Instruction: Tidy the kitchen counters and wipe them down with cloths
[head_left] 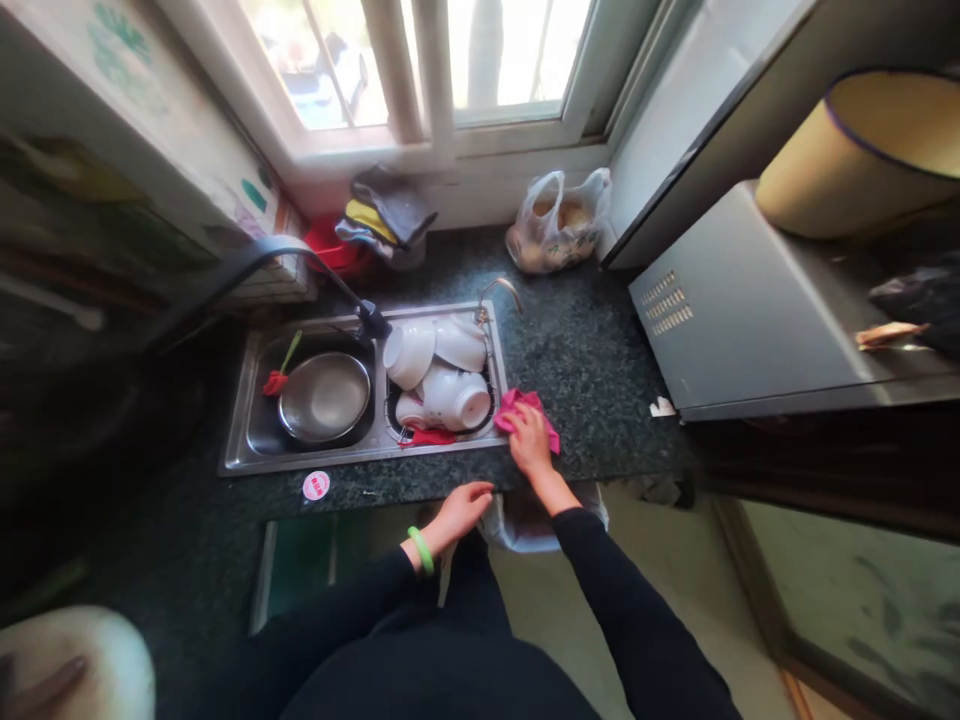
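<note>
My right hand [531, 445] presses on a bright pink cloth [546, 428], gripping it against the dark countertop beside the sink's right rim. Part of the cloth spreads out beyond my fingers. At the counter's front edge, my left hand [463, 508] is empty, its fingers loosely stretched to the right, and a green bangle [421, 550] circles that wrist. In the right basin of the steel sink [300, 462], several white bowls [459, 398] lie tilted in a rack, a red item [427, 437] in front of them. A round metal basin [325, 398] sits in the left basin.
A black faucet [367, 315] arches over the sink, with a small curved tap [504, 286] behind. Folded cloths [386, 212] and a plastic bag [561, 222] stand under the window. A grey appliance [720, 310] is at the right; a lined bin [525, 535] stands below the counter.
</note>
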